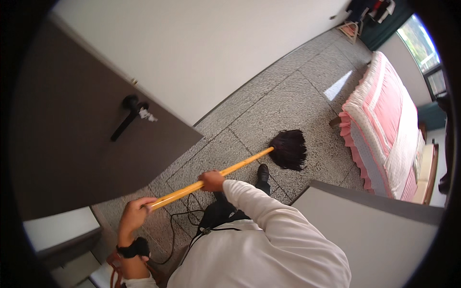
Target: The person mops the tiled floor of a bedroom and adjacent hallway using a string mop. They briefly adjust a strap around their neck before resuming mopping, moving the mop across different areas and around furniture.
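A broom with a yellow handle (248,160) slants across the view in front of me. Its dark bristle head (289,149) is fanned out on the speckled floor, just beyond my black shoe (263,173). My left hand (138,211) grips the top end of the handle, and a black band (134,247) circles that wrist. Farther down the shaft, my right hand (212,180) is closed around it. Both forearms come out of white sleeves.
At left stands a dark brown door (79,118) with a black lever handle (126,120) and keys. A bed (378,126) with pink ruffled bedding is at right, near a wall end (360,216). A dark cable (172,230) trails by my legs.
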